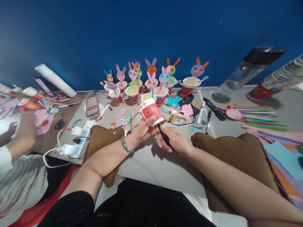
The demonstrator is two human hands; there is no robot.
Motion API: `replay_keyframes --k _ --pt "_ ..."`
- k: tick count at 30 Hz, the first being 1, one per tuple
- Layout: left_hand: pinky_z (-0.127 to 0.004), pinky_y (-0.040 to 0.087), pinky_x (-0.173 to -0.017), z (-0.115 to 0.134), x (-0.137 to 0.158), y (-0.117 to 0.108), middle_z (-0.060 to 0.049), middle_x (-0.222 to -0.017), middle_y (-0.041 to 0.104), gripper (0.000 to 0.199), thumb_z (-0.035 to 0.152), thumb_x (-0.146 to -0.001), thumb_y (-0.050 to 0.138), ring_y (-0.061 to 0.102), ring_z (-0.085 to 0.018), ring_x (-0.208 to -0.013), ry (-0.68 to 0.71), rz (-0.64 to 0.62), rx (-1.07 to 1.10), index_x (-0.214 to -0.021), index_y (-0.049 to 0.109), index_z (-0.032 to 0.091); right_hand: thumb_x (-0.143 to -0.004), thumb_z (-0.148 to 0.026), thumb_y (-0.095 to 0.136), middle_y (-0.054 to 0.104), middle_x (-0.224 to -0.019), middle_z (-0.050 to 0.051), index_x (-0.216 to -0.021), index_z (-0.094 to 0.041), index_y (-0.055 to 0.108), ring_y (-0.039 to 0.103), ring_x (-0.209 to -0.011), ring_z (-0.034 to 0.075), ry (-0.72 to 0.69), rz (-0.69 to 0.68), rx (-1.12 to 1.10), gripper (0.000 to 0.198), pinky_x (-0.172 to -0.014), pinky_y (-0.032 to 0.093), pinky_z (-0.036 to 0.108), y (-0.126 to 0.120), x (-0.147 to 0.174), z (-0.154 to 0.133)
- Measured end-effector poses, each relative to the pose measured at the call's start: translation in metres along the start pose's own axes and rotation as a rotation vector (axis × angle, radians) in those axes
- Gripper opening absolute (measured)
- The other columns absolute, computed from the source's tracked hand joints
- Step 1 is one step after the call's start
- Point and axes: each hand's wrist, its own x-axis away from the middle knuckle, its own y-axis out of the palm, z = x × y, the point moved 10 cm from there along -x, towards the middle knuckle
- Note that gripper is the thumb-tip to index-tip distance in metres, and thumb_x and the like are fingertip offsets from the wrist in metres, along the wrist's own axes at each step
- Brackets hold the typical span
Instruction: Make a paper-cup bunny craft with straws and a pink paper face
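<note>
My left hand (144, 130) is wrapped round a red and white paper cup (151, 111), which is tilted with its mouth toward the upper left. In my right hand (174, 138) is a slim dark-handled tool (165, 136). Its upper end meets the cup near the base; its exact kind is hidden by blur and my fingers. Just behind my hands stand several paper cups with rabbit faces; one at the right (189, 84) has a purple face (198, 70) with orange ears.
Paper scraps (126, 119), a glue bottle (173, 115) and markers (200, 113) lie around my hands. A clear bottle (233, 80), stacked cups (270, 88) and coloured sticks (260, 116) are at right. Brown cushions (233, 157) flank me. At left are a power strip (84, 138) and a co-worker's hand (22, 135).
</note>
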Motion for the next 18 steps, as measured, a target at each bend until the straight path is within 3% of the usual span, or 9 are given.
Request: replay_keyframes --k 3,5,9,13,18 --pt "-0.026 0.053 -0.058 -0.001 0.0 0.002 -0.008 -0.09 0.076 0.058 0.059 -0.058 0.087 0.069 -0.017 -0.069 -0.008 -0.027 -0.027 -0.095 0.069 0.019 -0.092 -0.062 0.046 0.054 -0.047 -0.004 -0.084 -0.017 0.06 0.026 -0.027 0.006 0.087 -0.04 -0.16 0.048 -0.033 0.023 0.024 0.004 0.0 0.007" --pt "-0.027 0.053 -0.059 -0.002 -0.001 0.002 -0.008 -0.093 0.076 0.059 0.061 -0.059 0.086 0.068 -0.017 -0.068 -0.001 -0.048 -0.041 -0.096 0.069 0.019 -0.091 -0.062 0.048 0.052 -0.045 -0.005 -0.081 -0.018 0.06 0.024 -0.028 0.005 0.071 -0.016 -0.157 0.047 -0.035 0.023 0.023 0.0 -0.001 0.006" --pt "-0.03 0.056 -0.069 -0.003 -0.005 -0.003 -0.008 -0.092 0.076 0.063 0.06 -0.052 0.089 0.073 -0.024 -0.087 0.016 -0.021 -0.033 -0.095 0.068 0.018 -0.089 -0.061 0.055 0.047 -0.047 -0.006 -0.075 -0.02 0.057 0.03 -0.035 0.007 -0.092 0.127 0.113 0.043 -0.038 0.024 0.023 -0.016 -0.003 -0.006" --pt "-0.038 0.057 -0.082 -0.002 -0.007 -0.002 -0.01 -0.088 0.076 0.056 0.059 -0.057 0.086 0.073 -0.03 -0.099 0.038 -0.032 -0.05 -0.091 0.069 0.018 -0.09 -0.047 0.058 0.055 -0.058 -0.002 -0.079 -0.02 0.063 0.046 -0.054 0.012 -0.297 0.307 0.437 0.03 -0.053 0.037 0.025 -0.027 0.005 -0.029" --pt "-0.039 0.056 -0.088 -0.002 -0.009 -0.005 -0.008 -0.091 0.076 0.052 0.056 -0.059 0.087 0.072 -0.03 -0.103 0.074 -0.02 -0.033 -0.092 0.071 0.019 -0.088 -0.037 0.06 0.066 -0.078 0.003 -0.089 -0.019 0.065 0.054 -0.068 0.016 -0.398 0.411 0.565 0.019 -0.066 0.044 0.029 -0.029 0.011 -0.038"
